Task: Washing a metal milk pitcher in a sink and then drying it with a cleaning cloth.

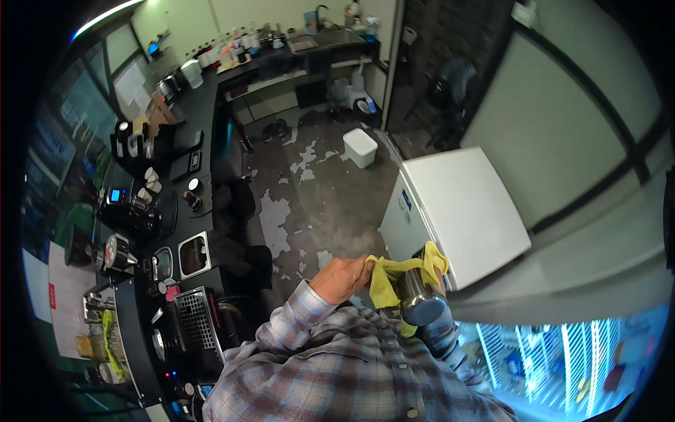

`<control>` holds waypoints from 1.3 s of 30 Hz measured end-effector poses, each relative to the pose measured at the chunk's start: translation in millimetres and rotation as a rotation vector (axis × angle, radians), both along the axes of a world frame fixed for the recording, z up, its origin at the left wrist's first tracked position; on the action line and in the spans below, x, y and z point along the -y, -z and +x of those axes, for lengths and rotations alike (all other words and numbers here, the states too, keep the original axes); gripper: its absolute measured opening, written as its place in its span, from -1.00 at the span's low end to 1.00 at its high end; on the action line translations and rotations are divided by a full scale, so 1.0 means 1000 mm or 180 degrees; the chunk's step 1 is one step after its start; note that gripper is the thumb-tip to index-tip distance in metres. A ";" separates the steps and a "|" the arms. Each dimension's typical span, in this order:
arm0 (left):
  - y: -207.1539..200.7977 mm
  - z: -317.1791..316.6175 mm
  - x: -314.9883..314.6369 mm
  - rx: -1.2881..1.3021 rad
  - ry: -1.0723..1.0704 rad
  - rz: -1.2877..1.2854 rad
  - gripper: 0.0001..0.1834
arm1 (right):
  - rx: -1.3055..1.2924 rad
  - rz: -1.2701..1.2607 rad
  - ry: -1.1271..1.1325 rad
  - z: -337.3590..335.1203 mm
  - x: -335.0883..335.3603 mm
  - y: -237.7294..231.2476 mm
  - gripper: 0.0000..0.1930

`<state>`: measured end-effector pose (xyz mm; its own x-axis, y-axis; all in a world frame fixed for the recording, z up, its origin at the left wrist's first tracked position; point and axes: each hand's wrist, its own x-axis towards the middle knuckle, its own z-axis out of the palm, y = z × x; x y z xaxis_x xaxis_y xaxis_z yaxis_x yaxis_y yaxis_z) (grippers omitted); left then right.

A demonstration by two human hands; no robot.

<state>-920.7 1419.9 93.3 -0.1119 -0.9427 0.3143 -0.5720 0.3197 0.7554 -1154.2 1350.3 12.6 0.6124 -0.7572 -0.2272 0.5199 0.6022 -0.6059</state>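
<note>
In front of my chest, a shiny metal pitcher (420,304) is tilted with its round base toward me. My right hand (441,280) is closed around its far side, partly hidden behind the pitcher and a yellow cloth (384,287). The cloth stretches across the pitcher's upper end, and one part of it drapes over the right hand's fingers. To the left, my left hand (342,278) pinches the cloth's other end between thumb and fingers. The pitcher's mouth is turned away and cannot be seen.
A white chest-like appliance (472,211) stands just beyond my right hand. Along the left runs a black counter (184,133) with a steel container (194,254) and a coffee machine's drip grate (197,318). A white bin (361,149) sits on the floor ahead; a lit display case (541,359) is at lower right.
</note>
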 end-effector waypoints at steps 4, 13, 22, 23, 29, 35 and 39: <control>-0.004 0.060 0.008 -0.0452 -0.0172 0.0112 -0.16 | 0.0345 0.0187 -0.0708 0.066 0.048 -0.012 -0.49; 0.029 0.141 0.025 -0.2191 -0.1148 -0.0920 -0.33 | 0.0664 0.0914 -0.1736 0.200 0.092 -0.011 -0.55; 0.037 0.209 0.066 -0.4458 -0.1042 -0.1096 -0.36 | -0.0531 0.0252 -0.1884 0.290 0.139 -0.001 -0.64; 0.023 0.218 0.071 -0.4653 -0.0892 -0.0944 -0.33 | -0.0821 -0.0342 -0.1759 0.301 0.149 0.011 -0.63; 0.010 0.266 0.161 -0.3662 -0.1699 -0.1408 -0.28 | -0.0284 0.0230 -0.2172 0.359 0.241 0.018 -0.65; -0.034 0.344 0.233 -0.1273 -0.1084 0.0499 -0.05 | -0.1078 -0.0541 -0.1170 0.437 0.336 -0.019 -0.60; -0.026 0.369 0.305 0.0660 -0.1663 -0.0041 -0.01 | -0.1184 -0.2545 -0.1470 0.488 0.390 -0.039 -0.64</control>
<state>-551.5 1114.5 119.7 0.3082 -0.8856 0.3474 -0.7930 -0.0374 0.6081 -666.5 960.1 52.0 0.8790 -0.4768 0.0087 0.0321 0.0410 -0.9986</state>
